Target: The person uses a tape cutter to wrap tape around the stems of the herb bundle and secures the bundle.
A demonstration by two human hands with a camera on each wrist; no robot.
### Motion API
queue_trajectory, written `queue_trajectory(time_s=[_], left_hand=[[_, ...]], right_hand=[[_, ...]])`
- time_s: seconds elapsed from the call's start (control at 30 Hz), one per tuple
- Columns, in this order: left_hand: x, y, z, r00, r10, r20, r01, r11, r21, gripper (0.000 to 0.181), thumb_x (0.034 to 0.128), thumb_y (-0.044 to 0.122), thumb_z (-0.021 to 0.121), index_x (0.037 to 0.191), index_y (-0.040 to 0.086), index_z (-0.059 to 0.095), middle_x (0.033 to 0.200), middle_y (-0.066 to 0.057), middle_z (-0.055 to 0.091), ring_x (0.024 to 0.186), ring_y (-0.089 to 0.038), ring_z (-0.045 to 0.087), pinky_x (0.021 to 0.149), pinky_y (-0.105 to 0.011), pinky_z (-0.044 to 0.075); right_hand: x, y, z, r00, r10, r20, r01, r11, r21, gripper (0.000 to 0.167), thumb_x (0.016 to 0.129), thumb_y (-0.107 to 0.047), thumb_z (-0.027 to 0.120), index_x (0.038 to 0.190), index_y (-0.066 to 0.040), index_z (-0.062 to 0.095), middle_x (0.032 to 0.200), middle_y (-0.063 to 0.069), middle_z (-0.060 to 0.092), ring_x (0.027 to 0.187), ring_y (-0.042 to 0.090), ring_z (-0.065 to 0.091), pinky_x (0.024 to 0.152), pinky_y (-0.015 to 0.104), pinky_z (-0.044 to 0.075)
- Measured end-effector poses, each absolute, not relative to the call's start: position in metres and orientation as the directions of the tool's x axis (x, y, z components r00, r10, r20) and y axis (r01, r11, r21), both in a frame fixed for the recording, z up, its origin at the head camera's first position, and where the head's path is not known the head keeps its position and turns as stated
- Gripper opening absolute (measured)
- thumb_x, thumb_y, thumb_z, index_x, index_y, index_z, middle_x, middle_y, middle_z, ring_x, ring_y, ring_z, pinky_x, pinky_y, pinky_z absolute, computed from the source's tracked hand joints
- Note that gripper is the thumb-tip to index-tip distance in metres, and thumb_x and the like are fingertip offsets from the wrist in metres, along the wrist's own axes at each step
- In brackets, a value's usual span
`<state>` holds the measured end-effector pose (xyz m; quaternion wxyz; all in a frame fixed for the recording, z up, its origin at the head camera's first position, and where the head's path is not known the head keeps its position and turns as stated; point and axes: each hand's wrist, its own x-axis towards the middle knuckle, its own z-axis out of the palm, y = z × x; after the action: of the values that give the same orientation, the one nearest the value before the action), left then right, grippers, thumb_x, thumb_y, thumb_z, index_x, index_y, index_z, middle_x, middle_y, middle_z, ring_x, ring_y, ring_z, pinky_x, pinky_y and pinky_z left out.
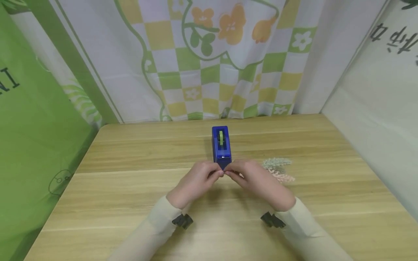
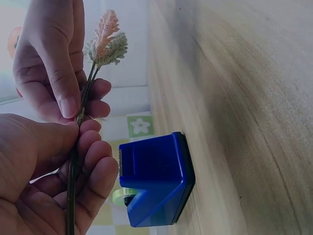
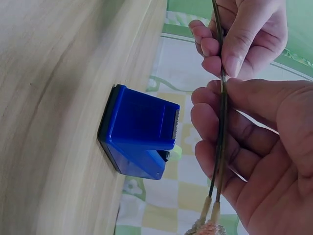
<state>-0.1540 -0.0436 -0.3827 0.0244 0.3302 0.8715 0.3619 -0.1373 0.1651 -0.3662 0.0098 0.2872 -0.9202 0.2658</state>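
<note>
Two artificial flower sprays, one pink and one grey-green, lie side by side with their dark stems together. My left hand pinches the stems between thumb and fingers. Right beside it, my right hand pinches them too, nearer the flower heads; the thumbs almost meet. A small shiny strip, perhaps tape, shows on the stems at the fingertips in the left wrist view. Just beyond both hands stands a blue tape dispenser with a yellow-green roll, its toothed cutter facing me.
The dispenser stands on a wooden table. A checked, flowered curtain hangs behind the table's far edge. Green cloth borders the left side and pale cloth the right. Dark straps sit at both wrists.
</note>
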Motion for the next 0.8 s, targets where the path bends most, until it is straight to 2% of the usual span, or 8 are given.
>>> queue_trajectory(time_s=[0.23,0.63,0.8], left_hand=[[-0.1536,-0.0426,-0.3848,-0.772,0.596,0.219,0.578,0.516,0.632,0.019,0.1039,0.014,0.065,0.093,0.002,0.074,0.088,-0.007,0.073,0.075,-0.011,0.056,0.070,-0.021,0.048],[-0.1533,-0.0442,-0.3847,-0.757,0.618,0.211,0.584,0.495,0.643,0.016,0.1025,0.011,0.066,0.095,0.000,0.075,0.090,-0.010,0.074,0.076,-0.010,0.058,0.069,-0.019,0.050],[-0.1536,-0.0439,-0.3849,-0.762,0.613,0.208,0.577,0.498,0.647,0.014,0.1019,0.010,0.067,0.094,0.001,0.075,0.091,-0.009,0.074,0.076,-0.011,0.058,0.069,-0.021,0.050]], right_hand=[[-0.1386,0.1666,-0.3642,-0.833,-0.544,0.106,-0.527,0.717,-0.456,0.014,0.104,-0.015,0.064,0.102,-0.010,0.077,0.089,0.000,0.076,0.074,0.002,0.059,0.070,0.025,0.054],[-0.1387,0.1668,-0.3660,-0.812,-0.563,0.154,-0.569,0.705,-0.424,0.011,0.102,-0.016,0.068,0.093,-0.012,0.074,0.084,-0.005,0.072,0.073,0.001,0.058,0.070,0.024,0.054],[-0.1399,0.1666,-0.3656,-0.818,-0.557,0.144,-0.553,0.692,-0.463,0.010,0.100,-0.013,0.069,0.091,-0.012,0.071,0.082,-0.006,0.069,0.071,0.002,0.055,0.067,0.022,0.051]])
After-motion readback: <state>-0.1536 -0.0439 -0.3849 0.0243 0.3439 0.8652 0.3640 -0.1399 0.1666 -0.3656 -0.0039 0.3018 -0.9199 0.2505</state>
